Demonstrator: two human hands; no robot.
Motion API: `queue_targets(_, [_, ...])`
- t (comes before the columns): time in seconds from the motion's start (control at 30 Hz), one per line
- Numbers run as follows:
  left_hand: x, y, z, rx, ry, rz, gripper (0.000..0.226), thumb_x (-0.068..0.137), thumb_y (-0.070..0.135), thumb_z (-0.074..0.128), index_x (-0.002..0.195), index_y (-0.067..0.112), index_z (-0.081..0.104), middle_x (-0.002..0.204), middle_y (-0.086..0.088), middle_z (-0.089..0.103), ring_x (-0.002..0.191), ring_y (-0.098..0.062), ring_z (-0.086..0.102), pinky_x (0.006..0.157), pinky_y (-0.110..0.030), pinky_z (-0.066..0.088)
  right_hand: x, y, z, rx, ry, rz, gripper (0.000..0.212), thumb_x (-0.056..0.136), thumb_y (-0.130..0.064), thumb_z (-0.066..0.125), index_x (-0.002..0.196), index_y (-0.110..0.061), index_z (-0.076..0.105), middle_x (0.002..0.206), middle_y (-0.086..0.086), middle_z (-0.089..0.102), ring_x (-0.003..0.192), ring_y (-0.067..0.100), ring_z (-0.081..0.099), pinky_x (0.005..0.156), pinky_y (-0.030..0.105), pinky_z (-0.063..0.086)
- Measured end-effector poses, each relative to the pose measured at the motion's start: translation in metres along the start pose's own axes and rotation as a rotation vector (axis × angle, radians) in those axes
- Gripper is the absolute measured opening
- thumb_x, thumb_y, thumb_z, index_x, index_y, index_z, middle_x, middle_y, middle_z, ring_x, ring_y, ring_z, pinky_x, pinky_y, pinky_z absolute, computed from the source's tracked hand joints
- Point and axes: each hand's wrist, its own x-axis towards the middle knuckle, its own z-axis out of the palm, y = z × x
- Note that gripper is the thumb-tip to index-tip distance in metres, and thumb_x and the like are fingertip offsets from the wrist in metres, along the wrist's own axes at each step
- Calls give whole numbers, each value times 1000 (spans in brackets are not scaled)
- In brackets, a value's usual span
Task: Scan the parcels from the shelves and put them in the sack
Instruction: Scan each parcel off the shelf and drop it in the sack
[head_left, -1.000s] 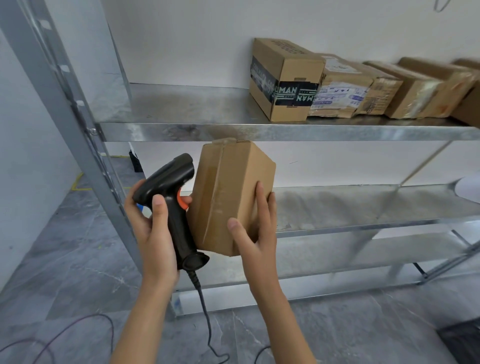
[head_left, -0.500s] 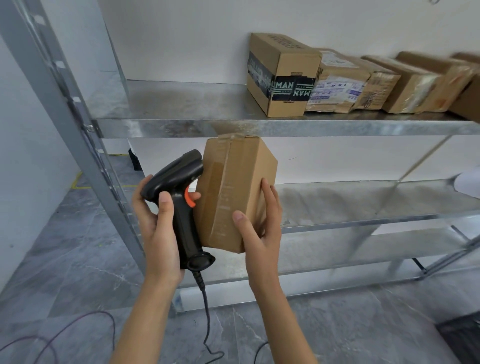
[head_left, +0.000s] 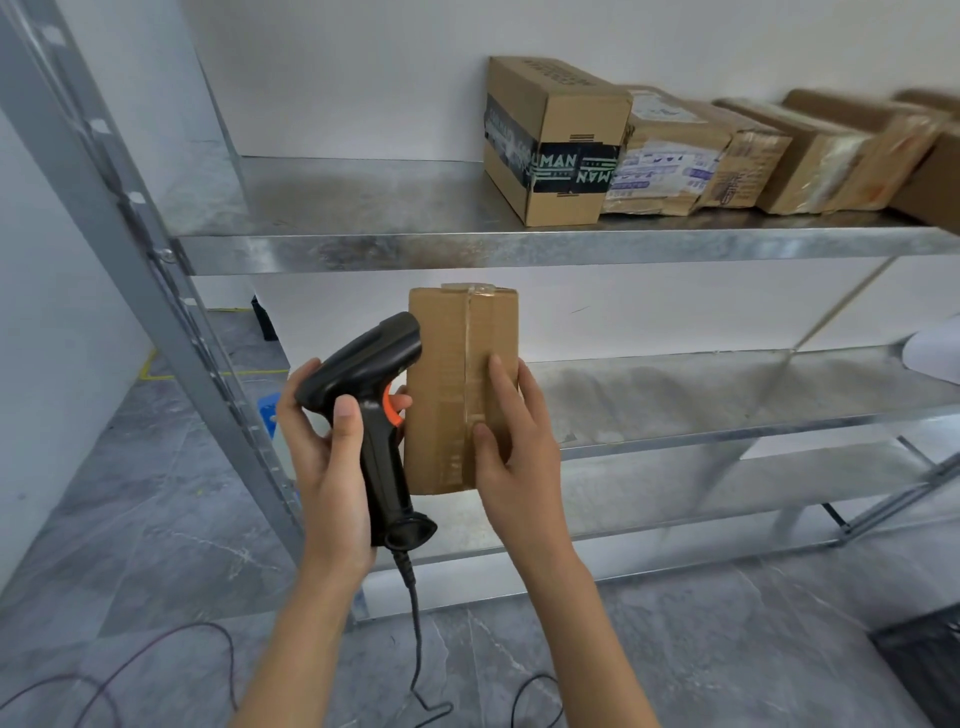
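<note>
Left hand (head_left: 324, 457) gripped a barcode scanner (head_left: 382, 410) beside the cardboard parcel (head_left: 457, 384) held by the right hand (head_left: 511, 441); its label likely needed turning scannerward.

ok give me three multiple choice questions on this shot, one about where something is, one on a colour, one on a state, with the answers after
1. Where is the box with the black MAN tape?
A. on the top shelf
B. on the floor
C. in the right hand

2. What colour is the trigger on the scanner?
A. green
B. orange
C. white

3. What is the right hand doing?
A. hanging idle
B. holding the plain parcel
C. holding the scanner

Answers:
1. A, it stands on the top shelf at the left end of a row of parcels.
2. B, an orange trigger shows on the black handle, in the left hand.
3. B, its thumb and fingers lie on the taped face, holding the parcel upright beside the scanner.
</note>
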Motion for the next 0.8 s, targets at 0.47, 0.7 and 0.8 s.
queue_targets(0.47, [-8, -11, 10, 87, -29, 50, 39, 99, 35, 55, 135, 29, 41, 128, 6, 58, 116, -5, 61, 98, -26, 49, -6, 15, 15, -300, 88, -57, 98, 72, -68, 54, 158, -38, 16, 167, -18, -1, 134, 22, 32, 111, 39, 36])
queue_targets(0.7, [-5, -17, -2, 138, -93, 20, 42, 92, 49, 61, 131, 41, 45, 136, 1, 58, 126, -19, 60, 107, -37, 47, -10, 38, 10, 138, 258, 118, 79, 68, -49, 57, 145, -51, 42, 156, -32, 27, 136, 1, 34, 110, 44, 43])
queue_targets(0.8, [-4, -14, -9, 134, -154, 27, 31, 99, 32, 51, 128, 35, 40, 103, -3, 72, 81, -15, 74, 74, -27, 59, -11, 46, -1, 232, 362, 87, 78, 71, -40, 56, 148, -43, 43, 156, -29, 29, 141, 1, 34, 111, 49, 42])
